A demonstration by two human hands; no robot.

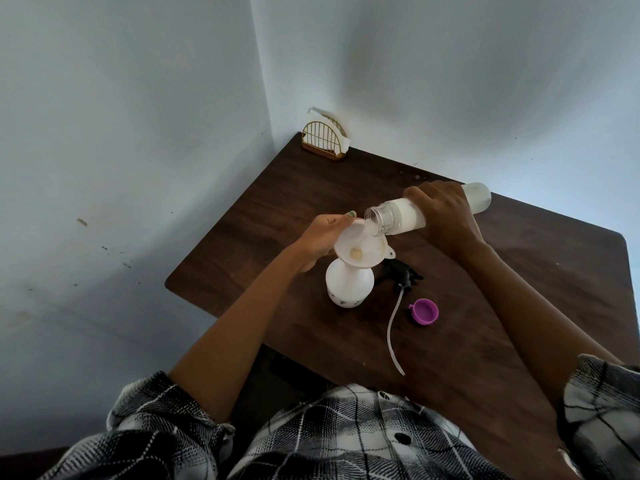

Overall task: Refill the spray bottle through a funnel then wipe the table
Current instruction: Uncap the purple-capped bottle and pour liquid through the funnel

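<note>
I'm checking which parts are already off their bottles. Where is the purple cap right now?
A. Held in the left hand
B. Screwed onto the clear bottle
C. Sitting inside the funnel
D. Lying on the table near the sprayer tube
D: the purple cap lies open side up on the table, just right of the sprayer tube, apart from both hands.

Both bare forearms reach forward; the left hand (320, 237) pinches with curled fingers, while the right hand (445, 216) wraps in a full grip.
</note>
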